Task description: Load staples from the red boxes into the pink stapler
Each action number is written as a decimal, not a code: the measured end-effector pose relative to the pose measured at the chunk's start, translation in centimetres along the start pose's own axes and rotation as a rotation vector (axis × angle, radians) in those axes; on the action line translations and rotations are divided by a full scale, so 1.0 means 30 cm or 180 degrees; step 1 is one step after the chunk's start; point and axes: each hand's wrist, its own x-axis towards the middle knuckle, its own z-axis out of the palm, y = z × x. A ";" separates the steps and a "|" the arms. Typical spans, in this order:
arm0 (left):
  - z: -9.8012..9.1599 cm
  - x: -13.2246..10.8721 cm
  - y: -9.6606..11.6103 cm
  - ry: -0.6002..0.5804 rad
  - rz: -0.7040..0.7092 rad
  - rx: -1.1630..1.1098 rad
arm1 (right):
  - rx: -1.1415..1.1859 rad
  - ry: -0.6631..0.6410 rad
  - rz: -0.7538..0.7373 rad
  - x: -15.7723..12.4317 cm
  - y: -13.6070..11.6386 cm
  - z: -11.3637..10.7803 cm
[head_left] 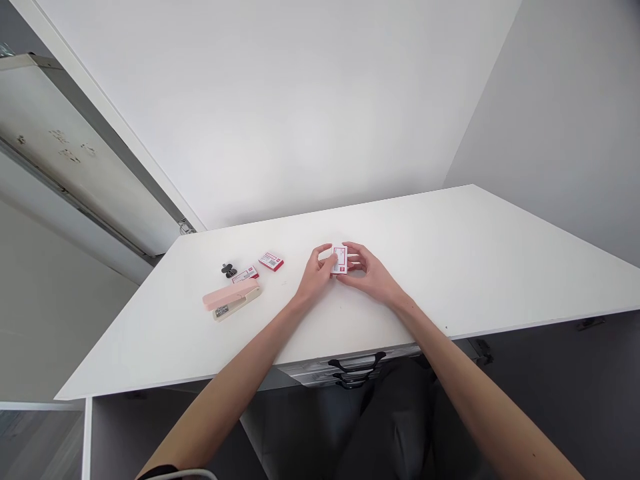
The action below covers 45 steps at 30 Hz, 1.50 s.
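Observation:
Both of my hands meet over the middle of the white table (450,267), holding a small white and red box (339,259) between them. My left hand (316,273) pinches its left edge with thumb and fingers. My right hand (367,270) curls round its right side. To the left lie a pink stapler (231,299), a second small red and white box (271,261), a third one (245,274) just behind the stapler, and a small black object (229,270).
White walls stand behind the table. A window frame (75,153) runs along the left. Metal drawer handles (357,365) show under the table's near edge, above my dark-clothed lap.

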 end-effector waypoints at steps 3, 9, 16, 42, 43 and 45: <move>0.004 0.000 0.001 -0.0032 0.0044 -0.0018 | -0.0113 0.0031 -0.0024 -0.002 -0.002 0.007; 0.010 -0.006 0.011 -0.0089 0.0112 0.0015 | -0.0306 0.0151 0.0050 -0.005 -0.008 0.012; 0.012 -0.008 0.019 0.0079 -0.0014 0.0100 | -0.0315 0.0133 0.0098 -0.008 -0.024 0.015; -0.020 0.017 0.002 -0.0316 0.0299 -0.1221 | 0.0083 -0.0127 -0.0027 0.004 -0.019 -0.010; -0.019 0.016 0.004 -0.0361 0.0274 -0.1341 | 0.0085 -0.0122 -0.0030 0.003 -0.020 -0.009; -0.018 0.015 0.006 -0.0397 0.0235 -0.1506 | 0.0099 -0.0117 -0.0033 0.003 -0.021 -0.009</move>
